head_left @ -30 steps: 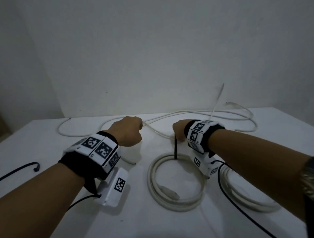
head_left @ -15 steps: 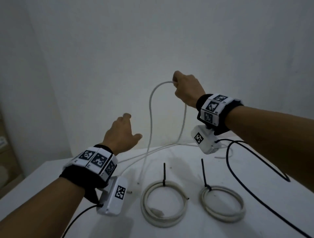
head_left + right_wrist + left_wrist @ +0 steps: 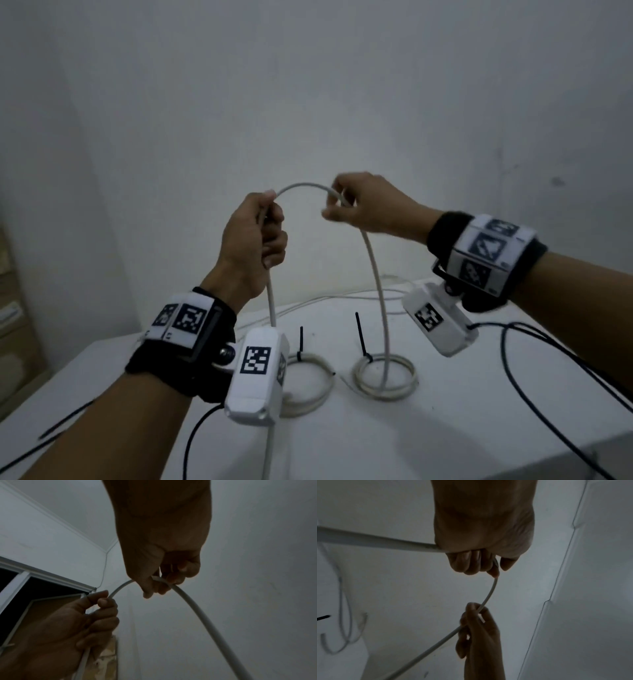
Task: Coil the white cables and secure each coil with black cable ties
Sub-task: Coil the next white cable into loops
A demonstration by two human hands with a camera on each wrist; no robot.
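Note:
Both hands hold one loose white cable [image 3: 303, 186] up in the air above the table, and it arches between them. My left hand [image 3: 255, 240] grips it in a fist [image 3: 476, 563], with a length hanging down to the table. My right hand [image 3: 363, 205] pinches it near its end [image 3: 164, 581]; another length drops from there toward the table. Below lie two finished white coils, the left coil [image 3: 313, 387] and the right coil [image 3: 387, 377]. Each is bound by a black cable tie [image 3: 360, 334] whose tail stands upright.
The white table [image 3: 445, 438] meets a pale wall at the back, where more white cable [image 3: 325, 299] lies. Black camera leads [image 3: 548, 359] trail off the right wrist across the table. Loose black ties [image 3: 65, 419] lie at the front left edge.
My left hand rose and took hold of the raised cable beside the right hand. The right hand came down and toward the left, so the cable now arches between both.

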